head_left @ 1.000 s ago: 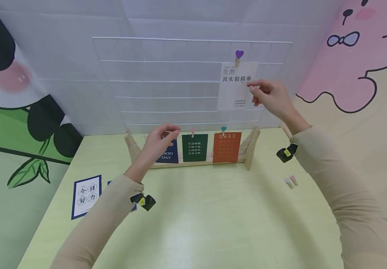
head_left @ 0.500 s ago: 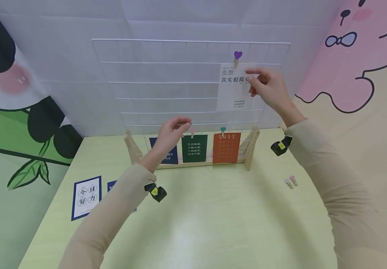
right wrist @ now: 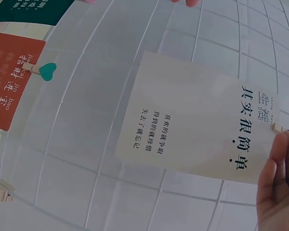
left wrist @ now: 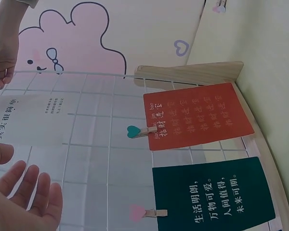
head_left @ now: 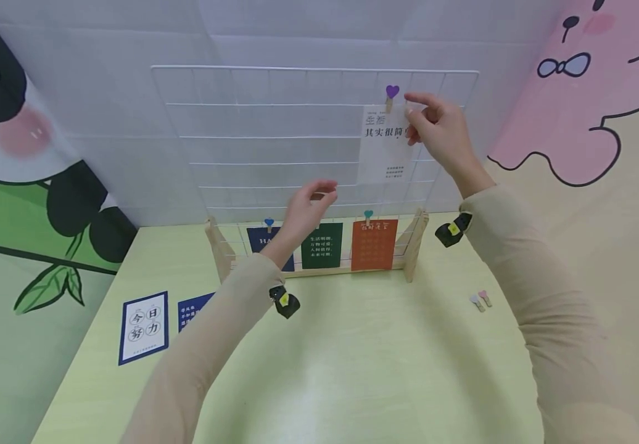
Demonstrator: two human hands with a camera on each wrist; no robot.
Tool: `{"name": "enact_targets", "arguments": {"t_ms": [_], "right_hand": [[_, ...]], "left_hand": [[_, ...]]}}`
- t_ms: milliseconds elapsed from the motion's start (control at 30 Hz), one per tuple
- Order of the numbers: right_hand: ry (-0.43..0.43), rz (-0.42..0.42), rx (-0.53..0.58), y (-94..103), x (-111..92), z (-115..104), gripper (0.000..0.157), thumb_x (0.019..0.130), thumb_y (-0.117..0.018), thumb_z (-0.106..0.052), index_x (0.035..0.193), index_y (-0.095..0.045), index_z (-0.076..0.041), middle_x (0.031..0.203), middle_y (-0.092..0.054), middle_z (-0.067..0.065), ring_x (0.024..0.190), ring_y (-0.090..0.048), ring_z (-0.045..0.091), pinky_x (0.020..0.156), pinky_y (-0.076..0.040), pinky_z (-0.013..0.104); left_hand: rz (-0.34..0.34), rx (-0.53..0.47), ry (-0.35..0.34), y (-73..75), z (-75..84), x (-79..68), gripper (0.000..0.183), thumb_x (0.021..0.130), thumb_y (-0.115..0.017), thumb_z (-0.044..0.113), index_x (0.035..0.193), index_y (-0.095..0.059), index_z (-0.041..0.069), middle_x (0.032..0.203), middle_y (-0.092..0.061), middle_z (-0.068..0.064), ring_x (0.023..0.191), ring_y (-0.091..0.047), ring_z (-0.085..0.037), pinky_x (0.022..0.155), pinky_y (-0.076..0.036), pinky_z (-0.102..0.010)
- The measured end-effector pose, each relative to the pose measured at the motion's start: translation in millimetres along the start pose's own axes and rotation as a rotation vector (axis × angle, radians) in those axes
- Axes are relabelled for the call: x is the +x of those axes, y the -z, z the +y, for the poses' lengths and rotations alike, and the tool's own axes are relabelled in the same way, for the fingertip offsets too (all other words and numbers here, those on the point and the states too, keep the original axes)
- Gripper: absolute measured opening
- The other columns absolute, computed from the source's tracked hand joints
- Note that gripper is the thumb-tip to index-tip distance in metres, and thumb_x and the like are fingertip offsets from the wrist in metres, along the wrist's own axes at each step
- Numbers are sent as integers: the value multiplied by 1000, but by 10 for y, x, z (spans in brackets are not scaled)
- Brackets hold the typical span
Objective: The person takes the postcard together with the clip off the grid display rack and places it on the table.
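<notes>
A white card (head_left: 380,151) with Chinese lettering hangs at the upper right of a white wire grid (head_left: 269,137), under a wooden clothespin with a purple heart (head_left: 392,92). My right hand (head_left: 443,132) is at the card's upper right edge. In the right wrist view its fingertips (right wrist: 280,144) lie close to that clothespin; whether they touch it I cannot tell. My left hand (head_left: 309,213) hovers before the lower grid with loosely bent fingers and nothing in them. Behind it hang a blue card (head_left: 258,240), a green card (head_left: 322,246) and an orange card (head_left: 374,245).
Wooden feet (head_left: 416,246) carry the grid on a pale table (head_left: 386,357). At the left lie a blue-bordered card (head_left: 144,327) and a blue card (head_left: 193,308), partly behind my left sleeve. Two small heart clothespins (head_left: 481,300) lie at the right.
My right hand has risen along the white card's right edge towards the purple clothespin. The left hand has moved right and up, uncovering the blue card's clothespin.
</notes>
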State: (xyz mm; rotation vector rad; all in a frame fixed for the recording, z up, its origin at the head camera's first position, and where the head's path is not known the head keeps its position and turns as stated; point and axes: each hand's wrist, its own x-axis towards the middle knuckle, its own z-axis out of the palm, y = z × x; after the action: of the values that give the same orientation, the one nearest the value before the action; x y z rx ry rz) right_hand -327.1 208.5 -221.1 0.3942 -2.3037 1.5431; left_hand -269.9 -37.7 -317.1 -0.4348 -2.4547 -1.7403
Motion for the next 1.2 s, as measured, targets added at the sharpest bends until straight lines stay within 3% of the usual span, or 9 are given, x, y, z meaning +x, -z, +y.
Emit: {"name": "enact_targets", "arguments": {"t_ms": [267, 400, 600, 733, 867, 1033, 1200], "right_hand": [[-30, -28, 79, -73, -23, -198, 40, 87, -56, -28, 125, -50, -22, 75, -57, 13, 62, -54, 21, 66, -48, 22], [-49, -22, 37, -130, -67, -352, 38, 89, -51, -29, 127, -47, -26, 77, -55, 14, 65, -53, 22, 69, -47, 24], [-75, -43, 142, -119, 234, -55, 40, 86, -56, -30, 126, -48, -27, 78, -59, 14, 63, -56, 24, 63, -49, 24], [-99, -40, 112, -146, 291, -46, 39, 88, -53, -30, 126, -48, -24, 84, -59, 15, 65, -56, 24, 63, -49, 26], [-135, -26, 152, -157, 319, -40, 36, 87, -56, -28, 122, -53, -20, 84, -60, 14, 62, -57, 23, 59, -49, 25], [-151, 11, 145, -191, 181, -274, 30, 86, -57, -25, 114, -59, -14, 78, -59, 12, 57, -55, 20, 57, -48, 23], [-154, 27, 166, -224, 14, -545, 28, 87, -56, -18, 112, -59, -4, 72, -55, 9, 57, -52, 15, 57, -46, 20]], "left_hand": [[-5, 8, -43, -138, 93, 94, 33, 89, -53, 23, 120, -52, 13, 114, -52, 2, 99, -47, -11, 80, -42, -25], [7, 8, -72, -189, 132, 133, 34, 89, -54, 21, 121, -51, 11, 116, -52, 1, 99, -48, -11, 79, -42, -24], [18, 3, -42, -265, 169, 212, 41, 89, -54, 21, 128, -44, 13, 120, -48, 0, 102, -47, -11, 78, -42, -22], [12, -5, -29, -305, 188, 267, 46, 89, -53, 20, 132, -39, 14, 123, -46, -1, 105, -46, -13, 81, -42, -22], [-9, -17, -6, -344, 197, 301, 46, 89, -53, 20, 132, -38, 16, 125, -45, -2, 108, -45, -14, 84, -41, -25], [-27, -45, 12, -375, 195, 316, 46, 89, -53, 19, 132, -37, 17, 122, -49, -4, 108, -46, -14, 86, -40, -27], [3, -66, 23, -407, 213, 302, 39, 88, -54, 15, 126, -43, 15, 105, -54, -2, 97, -50, -13, 80, -42, -25]]}}
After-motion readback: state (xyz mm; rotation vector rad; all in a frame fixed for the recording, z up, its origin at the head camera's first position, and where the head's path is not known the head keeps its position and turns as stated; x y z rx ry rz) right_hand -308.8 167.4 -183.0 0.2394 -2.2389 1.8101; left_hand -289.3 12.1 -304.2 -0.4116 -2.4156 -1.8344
